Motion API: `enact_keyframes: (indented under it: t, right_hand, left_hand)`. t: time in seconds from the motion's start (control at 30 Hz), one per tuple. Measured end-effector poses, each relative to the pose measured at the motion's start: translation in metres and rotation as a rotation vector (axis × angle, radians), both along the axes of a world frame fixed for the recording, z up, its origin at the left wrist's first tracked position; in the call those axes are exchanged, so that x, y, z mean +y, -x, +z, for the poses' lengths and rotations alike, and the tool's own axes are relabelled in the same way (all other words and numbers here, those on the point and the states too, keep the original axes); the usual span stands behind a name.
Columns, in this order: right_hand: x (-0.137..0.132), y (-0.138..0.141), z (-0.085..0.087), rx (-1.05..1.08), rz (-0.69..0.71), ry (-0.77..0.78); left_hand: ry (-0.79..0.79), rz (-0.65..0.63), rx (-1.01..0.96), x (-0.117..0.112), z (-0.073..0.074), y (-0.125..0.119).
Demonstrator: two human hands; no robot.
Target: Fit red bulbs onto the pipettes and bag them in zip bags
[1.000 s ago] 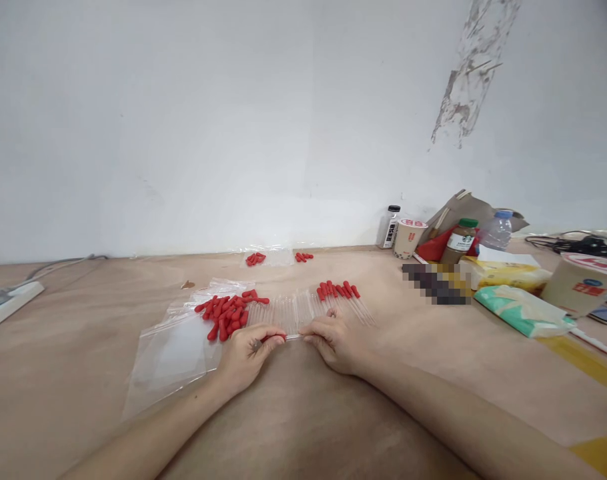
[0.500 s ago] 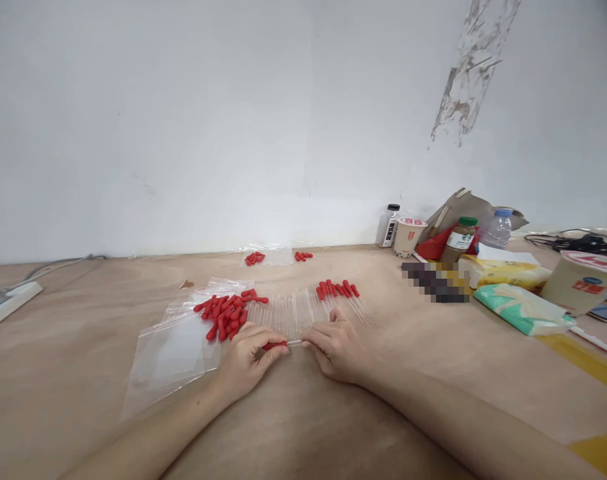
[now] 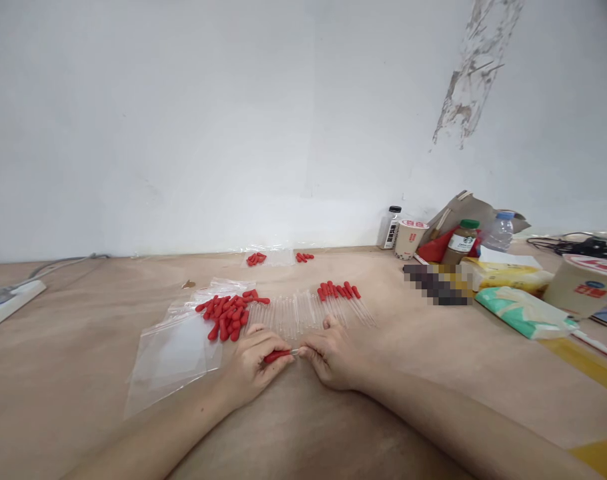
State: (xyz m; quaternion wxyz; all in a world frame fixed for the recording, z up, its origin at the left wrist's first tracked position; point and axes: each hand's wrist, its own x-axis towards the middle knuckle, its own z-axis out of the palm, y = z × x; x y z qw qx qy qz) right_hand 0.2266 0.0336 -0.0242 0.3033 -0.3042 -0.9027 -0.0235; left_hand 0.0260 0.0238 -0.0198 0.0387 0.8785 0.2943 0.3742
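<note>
Between the fingers of my left hand [image 3: 256, 363] is a red rubber dropper bulb [image 3: 276, 356], its narrow end toward the right. My right hand [image 3: 333, 353] pinches a clear glass dropper tube [image 3: 295, 351], whose end meets the bulb; most of the tube is hidden in my fingers. Just beyond my hands lies a row of clear tubes [image 3: 288, 313]. To their left, a heap of loose red bulbs [image 3: 226, 313] rests on plastic zip bags [image 3: 176, 357]. At the row's right end, several droppers [image 3: 341, 291] have red bulbs on their tubes.
Near the wall lie two small groups of red bulbs [image 3: 256, 259]. On the right stand a paper cup [image 3: 410, 240], a green-capped bottle [image 3: 461, 243], tissue packs [image 3: 526, 312] and a large tub [image 3: 583, 287]. A power strip [image 3: 13, 303] sits at the left edge.
My hands have come closer together and slightly toward me. Less of the tube shows between them, and more of the red bulb is visible in my left hand.
</note>
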Motion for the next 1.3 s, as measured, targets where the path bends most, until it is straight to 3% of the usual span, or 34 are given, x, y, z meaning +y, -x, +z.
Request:
enact_keyframes:
  t: [0.13, 0.37, 0.47, 0.57, 0.7, 0.93, 1.3]
  right_hand:
    - [0.002, 0.0, 0.006, -0.048, -0.014, 0.025]
    - [0.008, -0.006, 0.028, -0.171, -0.119, -0.093]
    - [0.027, -0.022, 0.031, 0.0, -0.355, 0.077]
    - [0.051, -0.043, 0.028, 0.217, -0.638, 0.314]
    - [0.067, -0.06, 0.016, 0.233, -0.83, 0.347]
    - [0.069, -0.056, 0.005, 0.149, -0.846, 0.366]
    - [0.068, -0.048, 0.005, 0.197, -0.749, 0.289]
  left_hand:
    - [-0.001, 0.054, 0.035, 0.004, 0.001, 0.001]
    - [-0.097, 0.268, 0.066, 0.013, 0.003, 0.009]
    - [-0.116, 0.409, 0.066, 0.014, 0.001, 0.014]
    - [-0.093, 0.464, 0.102, 0.016, -0.002, 0.017]
    - [-0.09, 0.465, 0.149, 0.016, -0.003, 0.016]
    - [-0.108, 0.467, 0.171, 0.015, -0.004, 0.016]
    - [-0.094, 0.458, 0.185, 0.015, -0.002, 0.014]
